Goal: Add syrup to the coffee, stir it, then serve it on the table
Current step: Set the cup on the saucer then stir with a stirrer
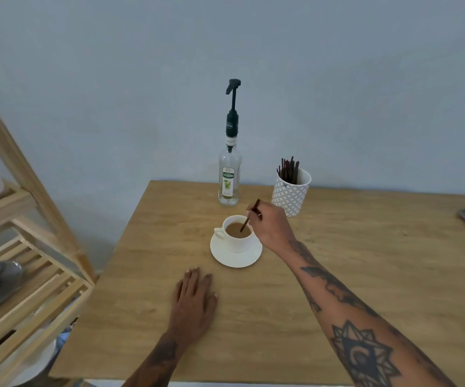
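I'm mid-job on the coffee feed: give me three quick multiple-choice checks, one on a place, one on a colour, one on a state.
1. Where does the syrup bottle stand relative to the cup?
A. Behind it, near the wall
B. In front of it, at the near table edge
C. On the wooden shelf

2. What colour is the saucer?
A. Black
B. White
C. Red

3. What is the right hand doing?
A. Resting flat on the table
B. Pressing the bottle pump
C. Holding a stir stick in the coffee

Answers:
1 A: the bottle stands at the table's far edge, beyond the cup.
2 B: the saucer matches the white cup on it.
3 C: the dark stir stick runs from the fingers into the coffee; the left hand is the flat one.
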